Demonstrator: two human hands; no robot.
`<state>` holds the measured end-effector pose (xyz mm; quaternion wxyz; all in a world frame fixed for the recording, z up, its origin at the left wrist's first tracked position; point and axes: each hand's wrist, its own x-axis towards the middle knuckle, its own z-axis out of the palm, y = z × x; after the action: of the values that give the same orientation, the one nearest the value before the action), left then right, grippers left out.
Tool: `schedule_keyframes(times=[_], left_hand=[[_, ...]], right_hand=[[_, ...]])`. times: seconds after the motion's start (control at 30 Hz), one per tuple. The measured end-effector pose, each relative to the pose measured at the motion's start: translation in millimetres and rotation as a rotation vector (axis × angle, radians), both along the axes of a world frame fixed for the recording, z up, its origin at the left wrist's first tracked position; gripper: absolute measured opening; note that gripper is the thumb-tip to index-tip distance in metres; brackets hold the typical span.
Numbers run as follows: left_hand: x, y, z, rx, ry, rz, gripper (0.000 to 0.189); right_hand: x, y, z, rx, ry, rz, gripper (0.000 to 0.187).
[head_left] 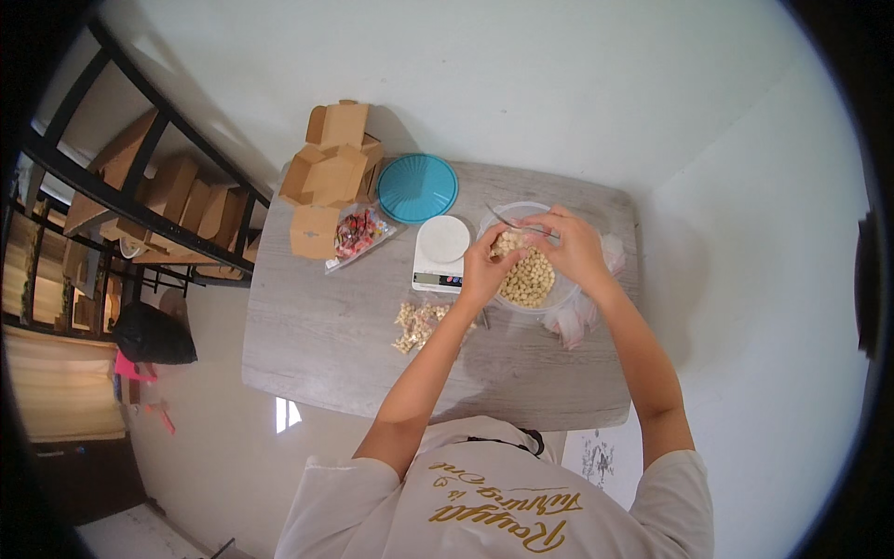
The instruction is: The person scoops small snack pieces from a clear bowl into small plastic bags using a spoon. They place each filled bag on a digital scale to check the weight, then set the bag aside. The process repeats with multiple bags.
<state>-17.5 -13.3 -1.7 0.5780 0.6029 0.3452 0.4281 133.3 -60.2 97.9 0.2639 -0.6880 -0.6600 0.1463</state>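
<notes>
A round clear plastic tub (520, 208) holds many small round beige pieces (529, 281) that look like nuts. My left hand (483, 267) is over its left side, fingers curled around what looks like a small clear bag (508, 242) of the same pieces. My right hand (574, 243) is above the tub's right side with a metal spoon (500, 215) in its fingers, and its fingertips are close to the bag. Just left of my left hand stands a white digital kitchen scale (424, 269). Small filled clear bags (417, 327) lie beside my left forearm.
Behind the scale lies a turquoise lid (418, 189). Further left are an open cardboard box (325, 175) and a clear bag of red wrapped items (357, 234). Thin plastic bags (571, 323) lie by the tub's right side. A wall borders the table (314, 335); a black-framed shelf (147, 157) stands left.
</notes>
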Motion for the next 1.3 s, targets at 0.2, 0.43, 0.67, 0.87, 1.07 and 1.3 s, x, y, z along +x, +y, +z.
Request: schedule_keyframes(times=[0.2, 0.43, 0.67, 0.87, 1.07, 1.3], left_hand=[[0.8, -3.5, -3.8, 0.025, -0.105, -0.162, 0.050], [-8.1, 4.0, -4.4, -0.437, -0.349, -0.383, 0.043], [-14.0, 6.6, -4.8, -0.371, -0.274, -0.410, 0.057], [-14.3, 5.5, 10.9, -0.317, -0.243, -0.248, 0.038], [-12.1, 15.2, 9.7, -0.225, -0.200, -0.103, 0.019], [-15.3, 13.4, 16.2, -0.220, -0.256, -0.049, 0.020]], right_hand=[[10.0, 7.2, -11.8, -0.067, 0.120, 0.074, 0.021], [19.5, 11.4, -15.0, -0.031, 0.246, 0.126, 0.024], [14.0, 12.9, -1.8, -0.045, 0.253, 0.015, 0.023], [14.8, 5.2, 2.4, -0.106, 0.102, 0.020, 0.020], [7.8, 2.7, 9.2, -0.114, 0.265, -0.027, 0.027], [14.9, 1.9, -2.7, -0.066, 0.389, -0.049, 0.022]])
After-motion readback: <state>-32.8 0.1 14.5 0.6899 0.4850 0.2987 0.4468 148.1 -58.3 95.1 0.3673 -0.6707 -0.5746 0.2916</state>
